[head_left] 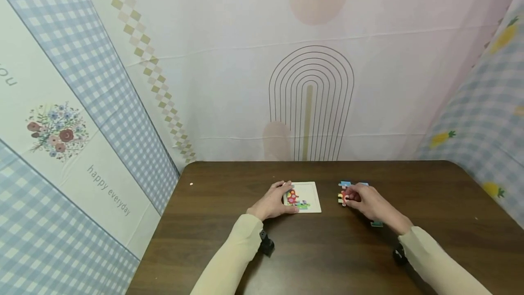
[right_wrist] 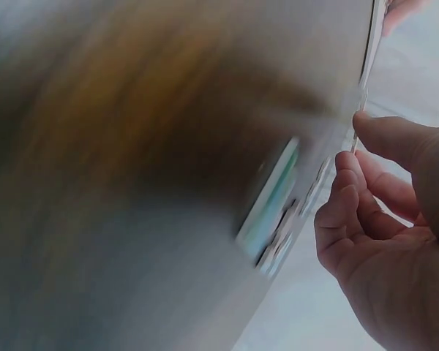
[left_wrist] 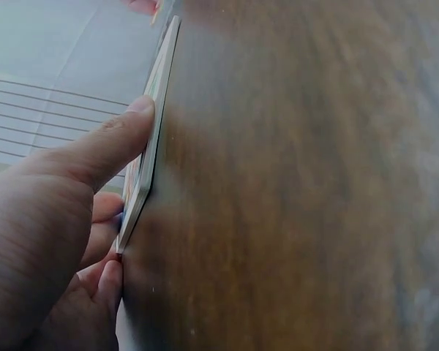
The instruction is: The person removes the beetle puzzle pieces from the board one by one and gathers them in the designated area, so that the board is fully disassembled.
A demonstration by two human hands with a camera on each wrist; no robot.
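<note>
My left hand holds the left side of a square white puzzle board that lies on the table. In the left wrist view the thumb presses on the near edge of the board, with fingers round its left end. A red dotted piece and a green piece sit in the board's left and near part. To the right of the board, my right hand pinches a red and yellow puzzle piece between thumb and fingertips. The fingers partly hide it.
Blue puzzle pieces lie just beyond the right hand. A green-edged piece rests under the right wrist. The brown table ends at a hanging patterned cloth. A small white bit lies at the far left.
</note>
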